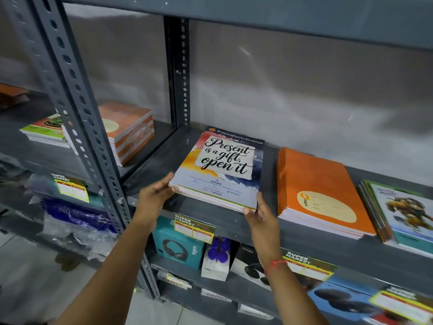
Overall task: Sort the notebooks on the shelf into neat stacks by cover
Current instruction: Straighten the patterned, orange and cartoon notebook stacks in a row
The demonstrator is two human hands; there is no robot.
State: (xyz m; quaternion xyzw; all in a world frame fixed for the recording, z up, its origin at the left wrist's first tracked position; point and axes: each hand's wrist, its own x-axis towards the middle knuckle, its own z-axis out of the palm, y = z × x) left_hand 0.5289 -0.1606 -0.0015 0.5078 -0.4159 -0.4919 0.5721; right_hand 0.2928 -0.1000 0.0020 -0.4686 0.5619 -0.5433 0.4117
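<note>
A stack of notebooks with a "Present is a gift, open it" cover lies on the grey shelf, left of centre. My left hand grips its near left corner. My right hand holds its near right corner. To the right lies a stack of orange notebooks. Further right, at the frame edge, is a stack with a cartoon cover.
A perforated upright post stands at left. Beyond it, the neighbouring shelf holds an orange stack and a green-covered stack. Below are boxed headphones, other boxes and price tags.
</note>
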